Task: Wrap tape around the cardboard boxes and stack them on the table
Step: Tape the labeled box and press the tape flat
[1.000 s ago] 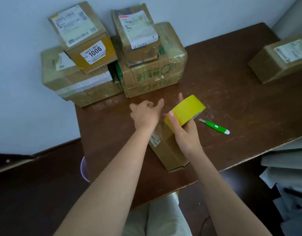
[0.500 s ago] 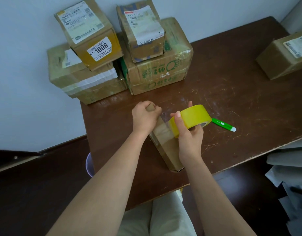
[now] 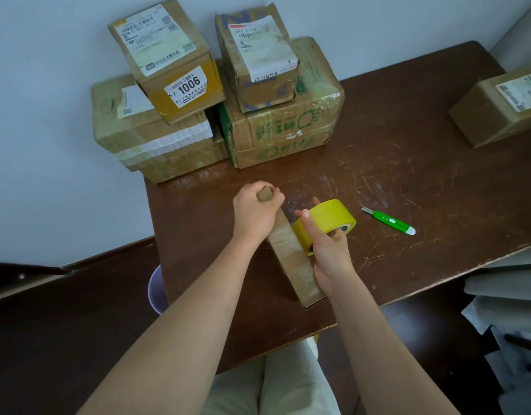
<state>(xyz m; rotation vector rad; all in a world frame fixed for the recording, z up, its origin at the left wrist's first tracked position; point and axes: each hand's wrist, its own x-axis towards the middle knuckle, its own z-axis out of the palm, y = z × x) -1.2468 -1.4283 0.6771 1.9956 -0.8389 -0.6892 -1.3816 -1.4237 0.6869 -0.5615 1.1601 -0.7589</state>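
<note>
A narrow flat cardboard box (image 3: 291, 256) stands on edge on the dark brown table (image 3: 407, 181), near its front. My left hand (image 3: 255, 214) grips the box's far top corner with curled fingers. My right hand (image 3: 327, 250) holds a yellow tape roll (image 3: 327, 220) against the box's right face, thumb on the roll's outer band. At the table's back left are two stacks: a "1006" box (image 3: 171, 58) on a taped box (image 3: 150, 139), and a labelled box (image 3: 258, 55) on a green-printed box (image 3: 288, 130).
A green utility knife (image 3: 390, 220) lies on the table right of the roll. Another labelled box (image 3: 500, 106) sits at the far right edge. A purple bin (image 3: 157, 290) stands below the table's left side. Grey sheets (image 3: 506, 295) pile up at the right.
My left hand closed from a loose pose onto the box's far top corner. My right hand lowered the roll down the box's right side.
</note>
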